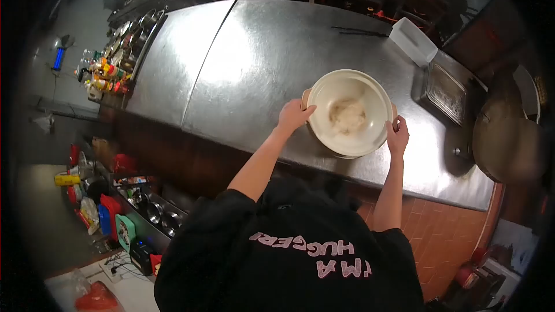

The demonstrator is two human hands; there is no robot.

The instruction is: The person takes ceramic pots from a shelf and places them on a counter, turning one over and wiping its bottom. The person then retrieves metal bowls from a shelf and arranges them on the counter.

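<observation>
Between my two hands is a cream-coloured casserole pot (373, 95) with tan side handles, close over the steel counter's near edge. Its mouth faces up, and a pale brownish patch (348, 117) marks the bottom inside. My left hand (296, 115) is closed on the left handle, thumb lying over the rim. On the other side, my right hand (398, 136) grips the right handle, fingers wrapped round it.
Far across the steel counter (266, 69) lie dark chopsticks (359, 31), near a white plastic tub (413, 41). A metal tray (445, 92) and a large wok (506, 138) stand at right. Bottles (107, 75) and pans line the left end.
</observation>
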